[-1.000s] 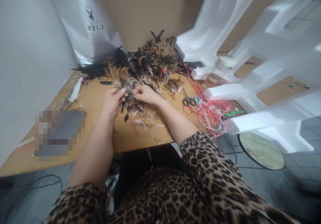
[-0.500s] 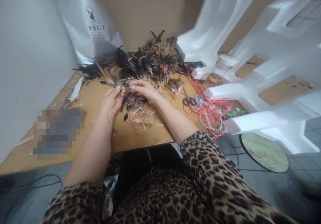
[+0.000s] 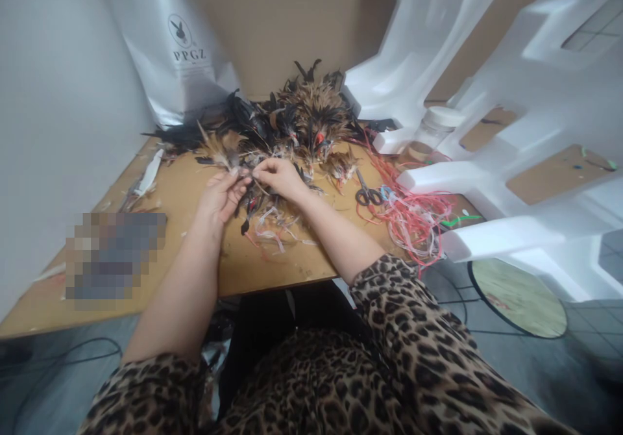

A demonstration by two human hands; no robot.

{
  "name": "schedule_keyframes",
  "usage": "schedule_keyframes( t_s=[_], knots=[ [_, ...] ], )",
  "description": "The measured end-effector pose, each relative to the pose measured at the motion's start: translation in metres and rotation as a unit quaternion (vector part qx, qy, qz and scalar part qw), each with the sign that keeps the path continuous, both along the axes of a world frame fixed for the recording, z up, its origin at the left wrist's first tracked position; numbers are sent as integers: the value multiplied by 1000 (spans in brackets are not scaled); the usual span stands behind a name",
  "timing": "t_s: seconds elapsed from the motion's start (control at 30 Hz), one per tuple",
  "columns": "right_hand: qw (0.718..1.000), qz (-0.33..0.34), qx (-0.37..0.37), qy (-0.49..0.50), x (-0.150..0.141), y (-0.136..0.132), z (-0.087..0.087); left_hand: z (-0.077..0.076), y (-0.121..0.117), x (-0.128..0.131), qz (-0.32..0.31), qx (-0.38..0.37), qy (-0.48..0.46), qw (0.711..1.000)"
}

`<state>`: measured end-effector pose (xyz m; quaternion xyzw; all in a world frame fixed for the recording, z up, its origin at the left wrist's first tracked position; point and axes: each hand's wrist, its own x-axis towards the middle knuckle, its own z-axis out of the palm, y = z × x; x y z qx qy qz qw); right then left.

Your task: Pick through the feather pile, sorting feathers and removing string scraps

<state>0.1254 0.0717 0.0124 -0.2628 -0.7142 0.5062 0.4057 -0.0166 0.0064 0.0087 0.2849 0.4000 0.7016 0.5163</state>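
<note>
Brown-and-black feather bundles along the far edge of a tan tabletop and black-handled scissors near its right edge suggest a craft workshop.

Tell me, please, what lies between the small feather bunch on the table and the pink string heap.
In the head view, the scissors lie between them.

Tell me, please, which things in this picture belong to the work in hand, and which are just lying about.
Likely belonging:
brown feathers, in the left hand, right hand near their base
feather heap behind
scissors and pink strings, both untouched

Seemingly just lying about:
white-lidded jar
silver bag
green strip
</note>
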Motion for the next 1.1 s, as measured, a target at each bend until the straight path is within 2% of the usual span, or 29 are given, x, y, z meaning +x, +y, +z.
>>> schedule_keyframes(
  t_s=[0.1,0.17,0.23,0.37,0.53,0.73,0.93,1.1],
  knots=[
    [975,-47,209,-60,9,0,7,-1,-1,-4,2,-25,10,1000],
    [946,-57,299,-112,15,0,12,-1,-1,-6,-3,-42,16,999],
    [918,-58,355,-165,18,-1,15,-2,-1,-7,-14,-57,22,998],
    [880,-61,416,-223,20,0,15,-4,-3,-7,-54,-80,41,994],
    [854,-77,453,-243,19,3,11,-4,-5,-7,-85,-95,57,990],
    [847,-62,471,-240,18,3,10,-2,-7,-4,-112,-106,52,987],
    [859,-74,446,-241,18,4,8,-1,-7,-3,-108,-105,49,987],
    [891,-153,355,-239,20,13,1,1,-5,-5,-52,-66,39,996]
  ],
)
